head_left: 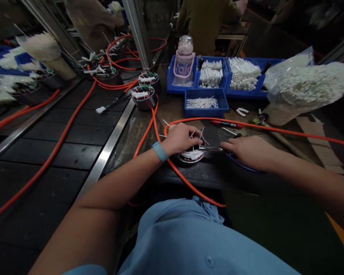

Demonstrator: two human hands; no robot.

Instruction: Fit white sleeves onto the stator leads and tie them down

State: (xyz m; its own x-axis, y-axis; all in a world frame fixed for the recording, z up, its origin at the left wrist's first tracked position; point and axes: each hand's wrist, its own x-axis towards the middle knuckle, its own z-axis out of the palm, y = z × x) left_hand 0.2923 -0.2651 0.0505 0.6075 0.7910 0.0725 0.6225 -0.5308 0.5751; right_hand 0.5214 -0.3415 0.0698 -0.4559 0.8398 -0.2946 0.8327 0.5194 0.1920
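Note:
On the bench in front of me stands a round motor stator [190, 156], with white sleeved bundles and white cable ties sticking out around its top. My left hand [181, 138], with a light blue band at the wrist, lies over it, fingers curled closed on its upper part; their tips are partly hidden among the ties. Closed around the handles of long-nose pliers [212, 149] is my right hand [243, 151]. The pliers' thin metal jaws reach left into the stator's top, close to my left fingertips. A blue handle shows beneath the right hand.
Orange cable [186, 183] loops around the stator and across the bench. Beyond are a small blue tray [206, 113] of cable ties, blue bins [226, 89] with white tubes, white-handled cutters [242, 111] and a red pen [227, 124]. More stators [144, 100] stand left, beside a metal rail [106, 154].

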